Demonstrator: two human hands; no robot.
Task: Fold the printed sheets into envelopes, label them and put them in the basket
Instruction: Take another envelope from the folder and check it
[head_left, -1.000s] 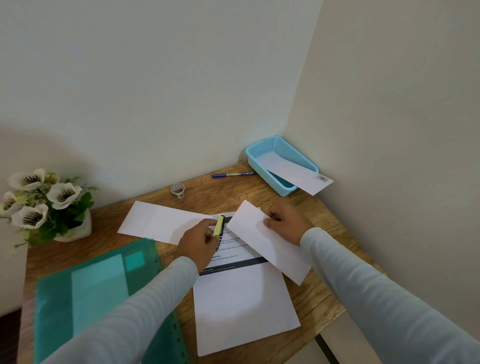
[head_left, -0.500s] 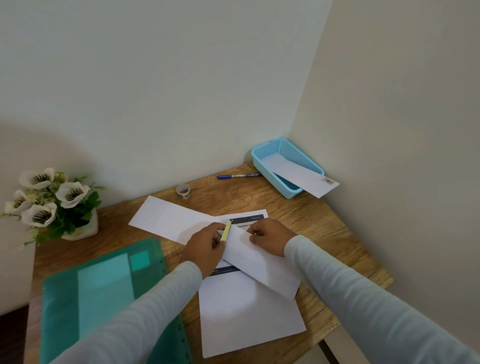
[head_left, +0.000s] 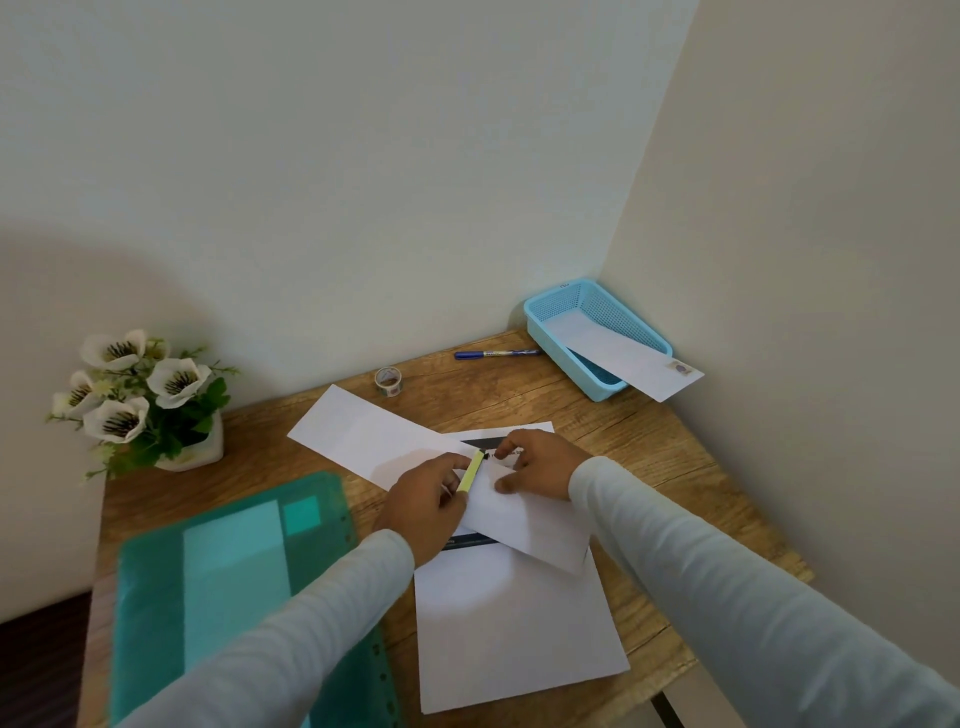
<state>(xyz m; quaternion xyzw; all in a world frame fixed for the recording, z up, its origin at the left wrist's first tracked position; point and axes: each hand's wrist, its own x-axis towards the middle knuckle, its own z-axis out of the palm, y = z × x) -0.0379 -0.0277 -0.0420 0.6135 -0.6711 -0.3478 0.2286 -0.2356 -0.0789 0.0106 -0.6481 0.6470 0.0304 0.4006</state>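
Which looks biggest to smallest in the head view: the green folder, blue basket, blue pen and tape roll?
1. green folder, clearly largest, though it also lies nearest the camera
2. blue basket
3. blue pen, long but thin
4. tape roll, smallest; it is about as far away as the pen

On the table (head_left: 649, 457), an envelope (head_left: 535, 530) lies across the far half of the printed sheet (head_left: 519, 623), with a label strip (head_left: 471, 477) at the envelope's left end. Left of the sheet are a folder (head_left: 234, 571), a second envelope (head_left: 363, 431) and a flower pot (head_left: 192, 447). Behind the sheet are a tape roll (head_left: 388, 381), a pen (head_left: 496, 354) and a basket (head_left: 550, 317) holding a third envelope (head_left: 623, 358).
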